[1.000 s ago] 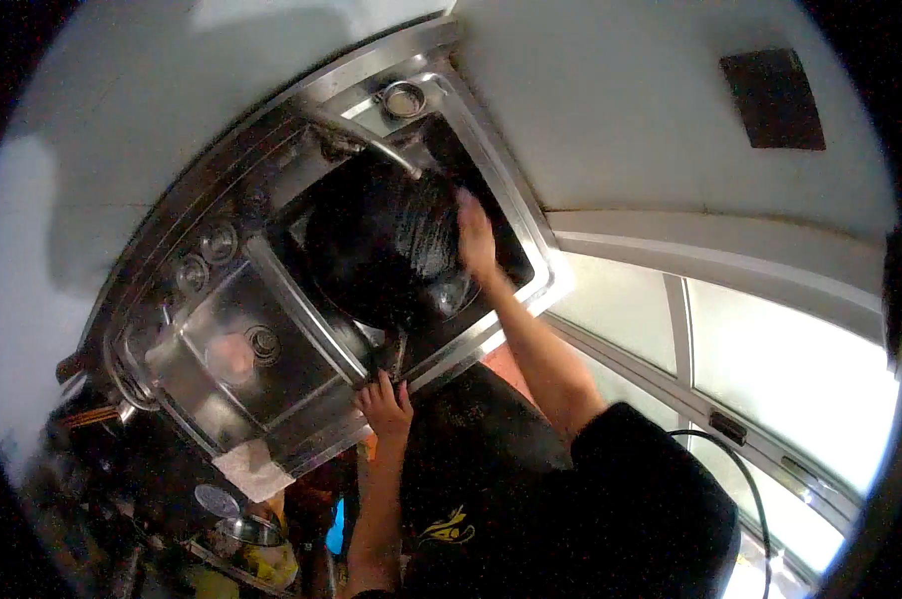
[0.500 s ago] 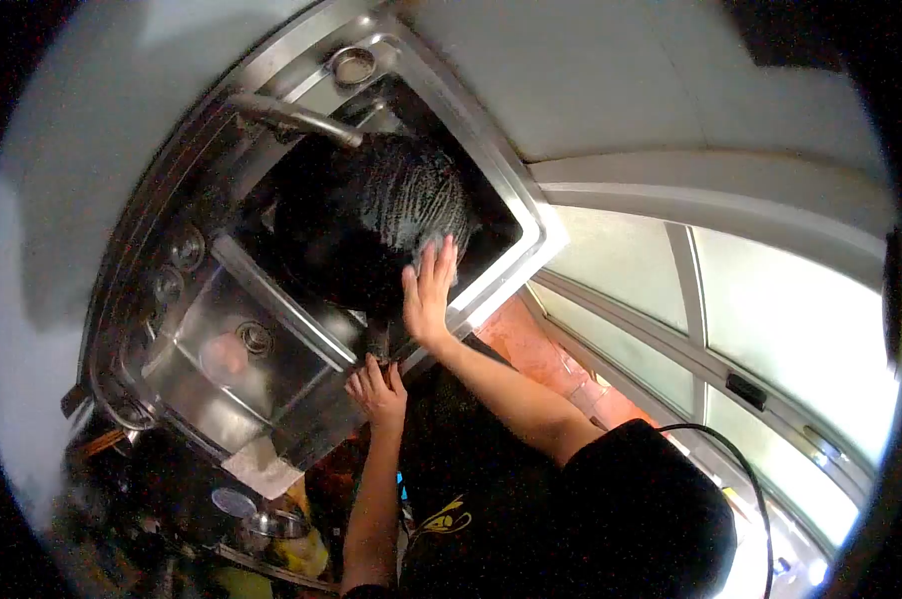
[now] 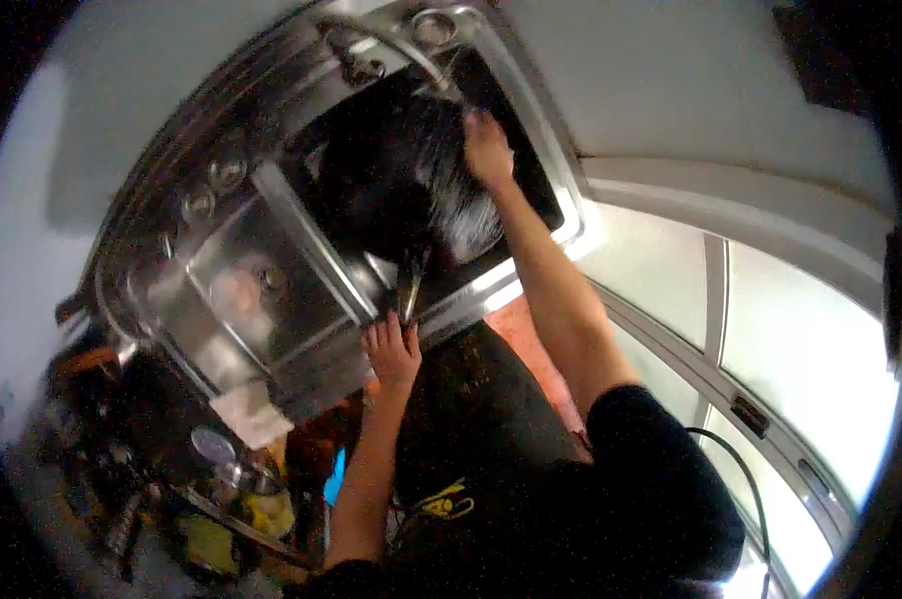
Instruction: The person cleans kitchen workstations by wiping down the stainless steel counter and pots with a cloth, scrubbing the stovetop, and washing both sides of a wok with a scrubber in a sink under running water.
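Note:
A large black wok (image 3: 376,180) lies in the right basin of the steel sink, its surface wet and streaked with pale suds. Its handle (image 3: 411,285) points toward me over the front rim. My left hand (image 3: 391,349) is closed around the end of that handle. At the far right side of the wok, my right hand (image 3: 486,150) presses on the surface, fingers curled and blurred by motion. A small pale thing shows at the edge of its palm, too smeared to name. The curved faucet (image 3: 411,55) hangs just beyond my right hand.
The sink's left basin (image 3: 301,354) has a drain, with a divider (image 3: 311,245) between the basins. A round strainer (image 3: 434,28) sits at the back corner. A pale cloth (image 3: 251,414) lies on the left front edge. Sliding glass panels (image 3: 790,309) stand at right.
My right hand has moved from the near side of the wok up to its far right side. My left hand stays at the handle. The whole view has shifted and blurred slightly.

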{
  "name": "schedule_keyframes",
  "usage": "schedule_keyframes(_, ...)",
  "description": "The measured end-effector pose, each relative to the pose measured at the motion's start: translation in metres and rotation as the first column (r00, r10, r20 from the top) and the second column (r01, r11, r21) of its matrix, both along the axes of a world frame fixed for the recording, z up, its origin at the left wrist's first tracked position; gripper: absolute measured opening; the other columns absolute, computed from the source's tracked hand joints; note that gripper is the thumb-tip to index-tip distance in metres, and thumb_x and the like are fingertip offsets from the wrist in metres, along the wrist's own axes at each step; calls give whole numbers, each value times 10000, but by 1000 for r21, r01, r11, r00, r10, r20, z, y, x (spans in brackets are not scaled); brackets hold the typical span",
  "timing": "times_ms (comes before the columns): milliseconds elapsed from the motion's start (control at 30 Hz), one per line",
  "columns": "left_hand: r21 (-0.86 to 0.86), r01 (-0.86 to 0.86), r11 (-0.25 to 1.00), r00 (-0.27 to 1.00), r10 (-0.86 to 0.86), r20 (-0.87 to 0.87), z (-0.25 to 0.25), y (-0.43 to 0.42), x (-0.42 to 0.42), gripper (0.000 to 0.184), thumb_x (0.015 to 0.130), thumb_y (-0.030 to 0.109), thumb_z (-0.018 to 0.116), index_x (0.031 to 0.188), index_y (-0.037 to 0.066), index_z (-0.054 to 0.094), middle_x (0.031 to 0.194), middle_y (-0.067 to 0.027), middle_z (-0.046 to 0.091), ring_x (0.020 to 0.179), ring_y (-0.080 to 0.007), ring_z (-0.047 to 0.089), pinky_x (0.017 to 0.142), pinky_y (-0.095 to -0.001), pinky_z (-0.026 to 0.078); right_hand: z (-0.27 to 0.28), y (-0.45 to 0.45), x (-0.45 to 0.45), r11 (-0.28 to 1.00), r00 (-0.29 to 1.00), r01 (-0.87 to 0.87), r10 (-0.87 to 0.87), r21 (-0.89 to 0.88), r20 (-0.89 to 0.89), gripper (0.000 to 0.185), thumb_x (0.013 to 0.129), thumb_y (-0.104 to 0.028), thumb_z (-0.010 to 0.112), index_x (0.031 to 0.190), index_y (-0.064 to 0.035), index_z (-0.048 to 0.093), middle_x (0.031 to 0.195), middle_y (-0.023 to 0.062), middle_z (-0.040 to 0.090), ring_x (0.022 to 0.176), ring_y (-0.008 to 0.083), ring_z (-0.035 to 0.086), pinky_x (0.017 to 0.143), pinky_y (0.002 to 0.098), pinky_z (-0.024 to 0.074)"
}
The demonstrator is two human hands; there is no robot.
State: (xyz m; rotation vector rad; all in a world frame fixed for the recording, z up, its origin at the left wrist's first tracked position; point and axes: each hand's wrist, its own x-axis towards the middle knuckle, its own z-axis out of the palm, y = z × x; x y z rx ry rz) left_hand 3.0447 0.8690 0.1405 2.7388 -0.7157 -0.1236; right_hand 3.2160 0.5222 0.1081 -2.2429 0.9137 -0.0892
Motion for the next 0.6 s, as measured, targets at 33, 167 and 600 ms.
schedule_keyframes(33,-10,-6,1000,999,6,-41,2,0,1,438,974,350,603,1207,-20,627,985,-148,638,940,-327,555,924,-495,412,-23,3,1,979,997,-77,77,-191,-9,444,1009,-319,452,1343,-41,546,1493,236,404,1330,475,403,1087,555,371)
schedule_keyframes(167,-75,-27,997,997,22,-75,-10,1,-4,504,957,364,608,1270,-29,580,995,-177,636,987,-366,557,942,-536,402,56,128,-91,838,925,-376,368,-396,-99,507,1003,-247,466,1478,-76,425,1570,237,277,1426,500,237,1171,560,228)
schedule_keyframes(600,-44,-54,998,994,50,-95,-11,4,-12,453,930,356,634,1227,15,611,1041,-153,631,1026,-327,563,938,-534,423,87,99,-49,527,679,-680,716,-510,-165,441,984,-245,499,1374,-43,530,1489,205,431,1346,412,422,1147,508,327)
